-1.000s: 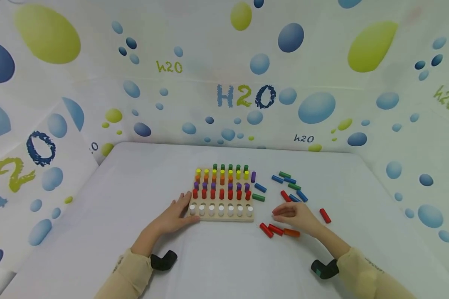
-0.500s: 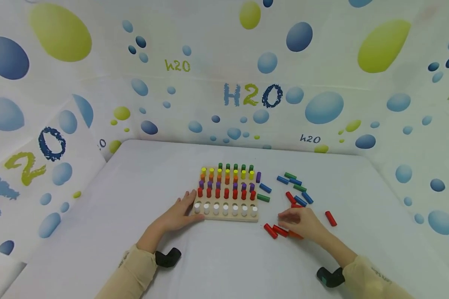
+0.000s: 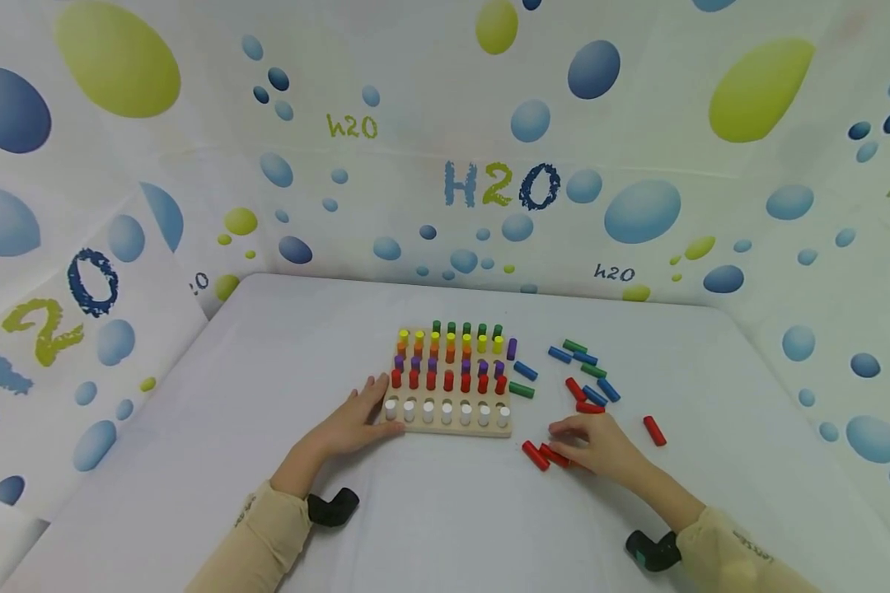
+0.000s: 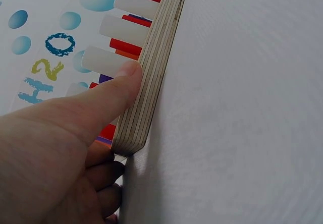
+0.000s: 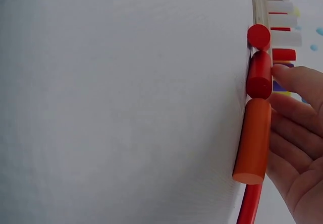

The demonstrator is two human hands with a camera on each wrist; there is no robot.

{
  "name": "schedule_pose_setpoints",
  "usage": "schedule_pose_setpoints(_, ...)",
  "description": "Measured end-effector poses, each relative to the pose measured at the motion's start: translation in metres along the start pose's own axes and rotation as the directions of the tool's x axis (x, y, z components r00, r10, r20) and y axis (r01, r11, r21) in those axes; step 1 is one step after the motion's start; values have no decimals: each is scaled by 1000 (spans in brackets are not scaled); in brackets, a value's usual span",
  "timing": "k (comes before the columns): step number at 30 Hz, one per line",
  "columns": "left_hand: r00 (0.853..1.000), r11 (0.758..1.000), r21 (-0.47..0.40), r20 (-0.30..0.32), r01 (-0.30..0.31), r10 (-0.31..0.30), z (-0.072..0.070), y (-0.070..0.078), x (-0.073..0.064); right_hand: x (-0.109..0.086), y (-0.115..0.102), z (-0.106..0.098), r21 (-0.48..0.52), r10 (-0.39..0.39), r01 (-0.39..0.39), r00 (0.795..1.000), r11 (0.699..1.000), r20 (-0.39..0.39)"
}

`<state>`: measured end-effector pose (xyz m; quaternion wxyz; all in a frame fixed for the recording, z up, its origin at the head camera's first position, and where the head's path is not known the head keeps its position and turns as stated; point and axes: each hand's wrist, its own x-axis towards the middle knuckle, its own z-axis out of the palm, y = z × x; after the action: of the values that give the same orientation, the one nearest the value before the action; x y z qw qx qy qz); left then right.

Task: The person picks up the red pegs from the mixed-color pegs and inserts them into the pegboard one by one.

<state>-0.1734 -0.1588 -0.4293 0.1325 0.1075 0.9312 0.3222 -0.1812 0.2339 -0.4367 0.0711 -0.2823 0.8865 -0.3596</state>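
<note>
A wooden pegboard [image 3: 456,427] holds rows of upright coloured pegs, with white pegs [image 3: 447,413] in the front row. At its front left corner, my left hand [image 3: 352,424] grips the board, thumb on the front edge and fingers along the left side. My right hand [image 3: 601,445] hovers right of the board with thumb and fingers apart, holding nothing. Just by its fingertips lie a red peg [image 5: 260,75] and, farther left, another red peg [image 3: 536,455]. An orange peg [image 5: 253,141] lies below the palm, mostly hidden in the head view.
Loose blue, green and red pegs lie right of the board, among them a green peg [image 3: 522,389], a blue peg [image 3: 525,371] and a red peg [image 3: 654,431]. A purple peg [image 3: 512,349] is beside the board's right edge. A white cloth covers the table [image 3: 445,527].
My right hand has shifted slightly nearer to the front pegs, uncovering a red peg behind it and covering the orange one. My left hand stays at the board; the head view has shifted slightly.
</note>
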Motion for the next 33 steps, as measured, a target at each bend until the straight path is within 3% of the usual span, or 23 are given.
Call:
schedule_pose_setpoints(7, 1000, 1000, -8, 1, -3, 3, -1, 1, 0, -1, -11, 2, -84, 17, -15, 1000, 996, 25)
schedule_pose_setpoints(14, 1000, 1000, -11, 2, 5, -5, -1, 2, -1, 0, -20, 6, -200, -38, 47, 998, 979, 46)
schedule_pose_setpoints(22, 1000, 1000, -10, 4, 4, -4, -1, 2, -1, 2, -27, 10, -289, -31, 53, 996, 956, 81)
schedule_pose_setpoints(33, 1000, 1000, -4, 6, 4, -4, -2, 2, -1, 2, -42, 16, -337, -40, 65, 996, 939, 80)
